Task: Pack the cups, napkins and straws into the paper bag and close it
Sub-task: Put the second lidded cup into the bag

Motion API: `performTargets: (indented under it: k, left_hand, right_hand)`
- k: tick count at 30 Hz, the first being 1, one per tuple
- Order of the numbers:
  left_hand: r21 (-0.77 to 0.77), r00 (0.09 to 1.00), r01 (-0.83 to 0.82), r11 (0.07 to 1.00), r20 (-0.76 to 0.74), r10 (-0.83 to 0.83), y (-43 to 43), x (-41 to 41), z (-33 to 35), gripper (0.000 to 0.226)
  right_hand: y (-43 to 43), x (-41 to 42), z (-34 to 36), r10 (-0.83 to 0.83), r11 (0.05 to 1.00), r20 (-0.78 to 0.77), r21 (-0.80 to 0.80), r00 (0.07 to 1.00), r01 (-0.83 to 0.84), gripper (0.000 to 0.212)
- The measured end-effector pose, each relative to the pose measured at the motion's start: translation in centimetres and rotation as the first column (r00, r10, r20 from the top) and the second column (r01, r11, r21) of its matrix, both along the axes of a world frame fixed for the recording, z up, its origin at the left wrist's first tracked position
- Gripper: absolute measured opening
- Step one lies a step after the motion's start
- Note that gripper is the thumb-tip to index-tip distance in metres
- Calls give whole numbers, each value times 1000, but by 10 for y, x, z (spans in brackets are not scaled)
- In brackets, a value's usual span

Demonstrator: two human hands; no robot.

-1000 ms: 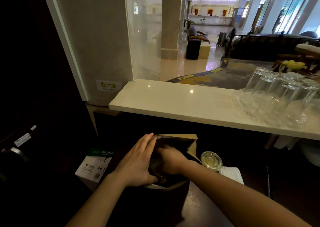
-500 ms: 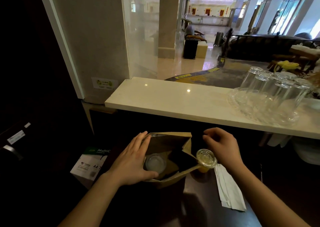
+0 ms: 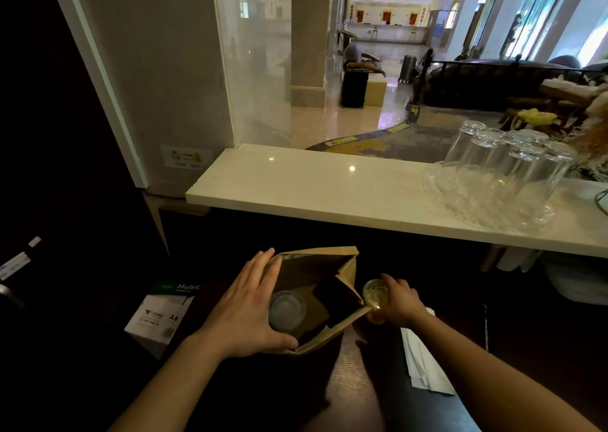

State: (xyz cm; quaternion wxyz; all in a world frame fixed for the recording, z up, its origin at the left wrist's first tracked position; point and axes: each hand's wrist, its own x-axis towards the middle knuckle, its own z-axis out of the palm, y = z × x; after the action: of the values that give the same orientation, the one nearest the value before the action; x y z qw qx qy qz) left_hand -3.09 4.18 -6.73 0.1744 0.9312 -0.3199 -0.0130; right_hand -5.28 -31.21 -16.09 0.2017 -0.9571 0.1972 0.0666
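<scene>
Paper bag stands open on dark tabletop. One lidded cup sits inside. Left hand open, flat against bag's side. Right hand grips second cup just outside the bag. Napkins still on tabletop; straws not seen. Bag unclosed.

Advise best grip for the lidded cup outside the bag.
Take the cup by its side wall just under the lid, coming from the right, as the right hand does. It stands upright, and the bag blocks its left. A lid-only hold looks riskier.
</scene>
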Motion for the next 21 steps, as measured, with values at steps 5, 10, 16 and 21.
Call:
performTargets:
  k: [5, 10, 16, 21]
  left_hand:
    - [7, 1000, 0, 1000, -3, 0, 1, -1, 0, 141]
    - [22, 1000, -11, 1000, 3, 11, 2, -1, -2, 142]
    - [28, 1000, -3, 1000, -4, 3, 1, -5, 3, 137]
    - [46, 1000, 20, 999, -16, -19, 2, -7, 7, 131]
  right_hand:
    - [2, 0, -9, 0, 1000, 59, 30, 998, -2, 111]
    - [4, -10, -3, -18, 996, 176, 84, 984, 4, 106]
    - [11, -30, 47, -6, 995, 360, 96, 933, -31, 98]
    - [25, -49, 109, 41, 993, 503, 72, 863, -89, 98]
